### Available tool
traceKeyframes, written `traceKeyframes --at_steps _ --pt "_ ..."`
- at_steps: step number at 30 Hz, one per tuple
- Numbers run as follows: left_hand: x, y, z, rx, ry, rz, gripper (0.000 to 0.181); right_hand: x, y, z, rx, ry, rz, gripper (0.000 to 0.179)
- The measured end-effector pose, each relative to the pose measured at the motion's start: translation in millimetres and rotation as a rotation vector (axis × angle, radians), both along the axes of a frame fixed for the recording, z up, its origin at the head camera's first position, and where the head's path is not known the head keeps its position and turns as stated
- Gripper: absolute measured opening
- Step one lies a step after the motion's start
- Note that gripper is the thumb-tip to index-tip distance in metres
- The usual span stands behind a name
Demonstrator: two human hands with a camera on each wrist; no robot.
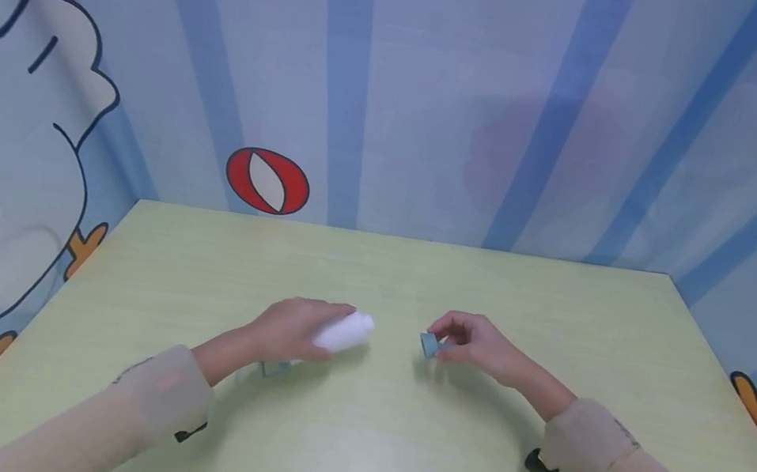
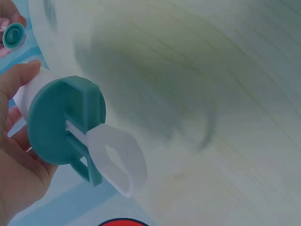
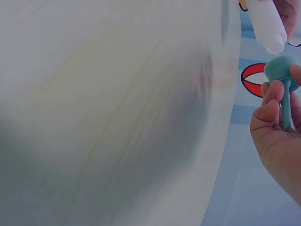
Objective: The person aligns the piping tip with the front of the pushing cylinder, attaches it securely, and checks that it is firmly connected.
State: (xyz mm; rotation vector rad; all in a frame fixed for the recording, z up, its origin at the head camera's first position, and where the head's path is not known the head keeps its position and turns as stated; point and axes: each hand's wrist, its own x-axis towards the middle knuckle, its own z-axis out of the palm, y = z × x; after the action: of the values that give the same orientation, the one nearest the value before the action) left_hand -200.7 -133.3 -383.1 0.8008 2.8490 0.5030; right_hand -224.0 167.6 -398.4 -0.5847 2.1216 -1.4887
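My left hand grips a white barrel that looks like a toy syringe, its narrow tip toward the right. In the left wrist view, the barrel's back end carries a round teal flange with a white loop handle sticking out. My right hand pinches a small teal cup-shaped cap with a thin stem, its hollow side toward the barrel tip. Cap and tip are apart, a short gap between them over the table.
The pale yellow-green table spreads under both hands. A blue striped backdrop with cartoon figures and a red-and-white oval rises behind it and at both sides. Beige sleeves cover both forearms.
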Motion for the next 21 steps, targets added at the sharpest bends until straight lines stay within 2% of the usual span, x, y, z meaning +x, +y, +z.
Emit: traceKeyframes --at_steps 6,14,21 --pt "2.2 12.1 2.1 0.007 -0.025 -0.043 0.063 0.2 -6.2 0.6 -0.023 -0.011 0.020 0.031" --pt "1.6 22.8 -0.2 0.023 -0.009 -0.144 0.062 -2.0 -11.7 -2.4 -0.026 -0.007 0.034 0.030" --pt "2.7 30.7 0.7 0.019 0.043 -0.200 0.059 -3.0 -15.9 -5.6 -0.046 0.011 0.062 0.031"
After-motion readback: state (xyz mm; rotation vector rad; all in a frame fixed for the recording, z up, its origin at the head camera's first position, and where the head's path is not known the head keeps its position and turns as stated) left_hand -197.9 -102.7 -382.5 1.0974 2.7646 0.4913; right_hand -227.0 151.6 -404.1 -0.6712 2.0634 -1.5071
